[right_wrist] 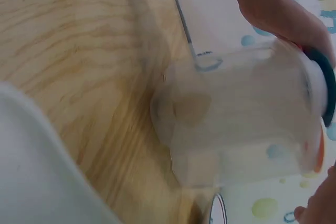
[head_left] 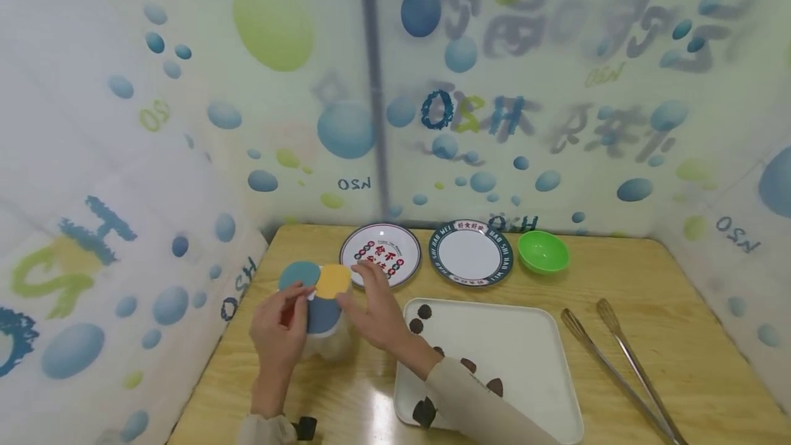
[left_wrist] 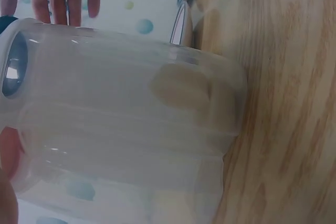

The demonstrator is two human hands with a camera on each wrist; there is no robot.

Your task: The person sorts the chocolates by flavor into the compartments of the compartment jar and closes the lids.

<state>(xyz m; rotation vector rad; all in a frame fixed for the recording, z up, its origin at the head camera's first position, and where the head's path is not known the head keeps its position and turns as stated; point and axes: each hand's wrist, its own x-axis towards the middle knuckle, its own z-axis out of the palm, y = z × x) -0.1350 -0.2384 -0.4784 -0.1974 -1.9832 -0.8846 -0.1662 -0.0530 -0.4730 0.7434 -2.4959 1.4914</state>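
Observation:
A translucent plastic storage jar (head_left: 327,343) stands upright on the wooden table, left of the tray. Its sectioned top has teal (head_left: 299,275), yellow (head_left: 334,281) and blue lids (head_left: 324,315); a red lid (left_wrist: 10,150) shows in the left wrist view. My left hand (head_left: 279,329) is at the top's left side, thumb and forefinger pinching near the middle where the lids meet. It covers the red lid in the head view. Beside the yellow lid, my right hand (head_left: 378,309) has its fingers extended, the thumb near the rim. The jar's inside looks cloudy.
A white tray (head_left: 519,362) holding several dark brown pieces lies under my right forearm. Behind are a plate with red characters (head_left: 404,246), a dark-rimmed plate (head_left: 471,254) and a green bowl (head_left: 544,253). Metal tongs (head_left: 624,356) lie at the right.

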